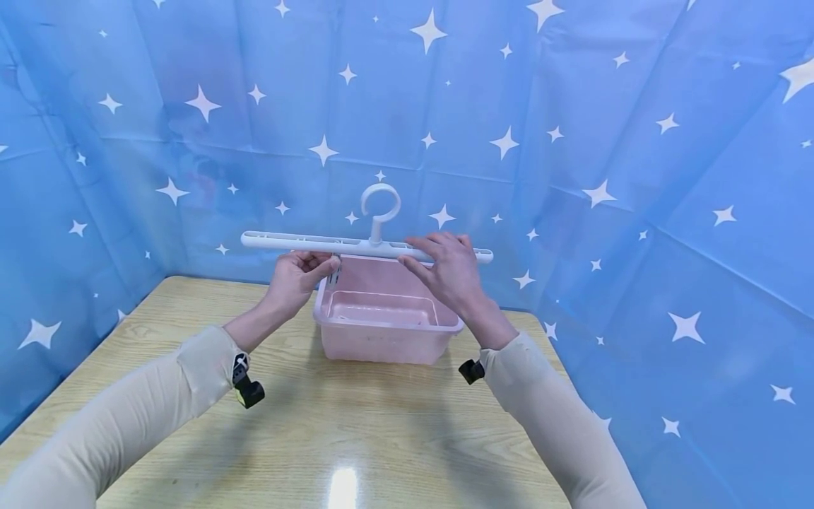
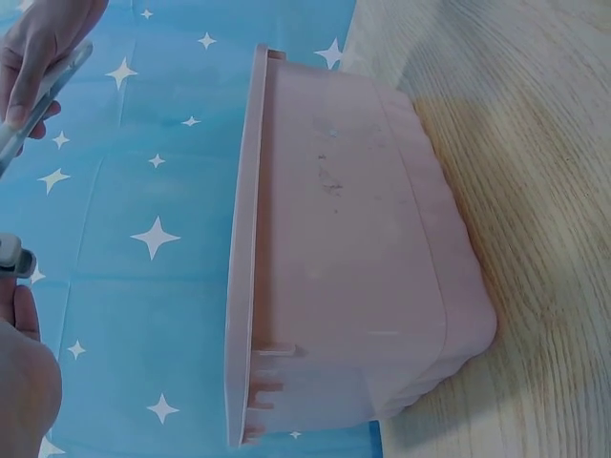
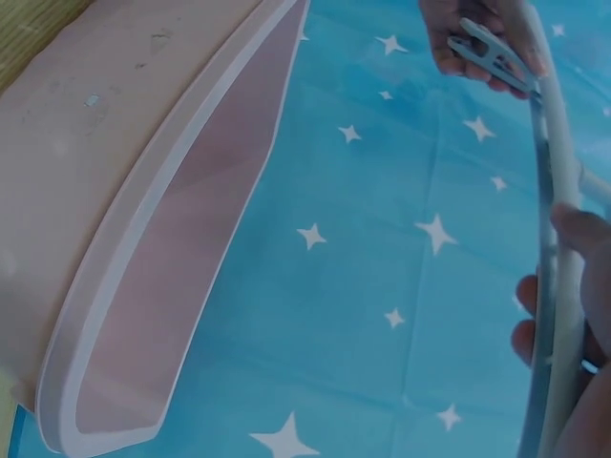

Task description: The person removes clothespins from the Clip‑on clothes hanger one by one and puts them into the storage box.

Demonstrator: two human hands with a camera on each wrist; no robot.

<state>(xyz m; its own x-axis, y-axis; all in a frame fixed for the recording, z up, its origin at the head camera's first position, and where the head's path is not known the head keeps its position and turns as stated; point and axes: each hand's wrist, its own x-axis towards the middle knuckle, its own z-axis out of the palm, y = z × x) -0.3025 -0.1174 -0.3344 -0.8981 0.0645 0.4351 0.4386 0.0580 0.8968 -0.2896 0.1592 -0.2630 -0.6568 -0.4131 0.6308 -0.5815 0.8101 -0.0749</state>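
A white plastic hanger, a long slotted bar with a round hook on top, is held level above the pink basin. My right hand grips the bar right of the hook, thumb on the near side; the right wrist view shows its fingers wrapped around the bar. At the bar's left half, my left hand pinches a pale clip between thumb and fingers. This clip sits against the underside of the bar and sticks out at an angle in the right wrist view.
Below the hanger stands the pink plastic basin on a wood-grain table. Close behind and to both sides hangs a blue curtain with white stars. Black wrist cameras are strapped over both sleeves.
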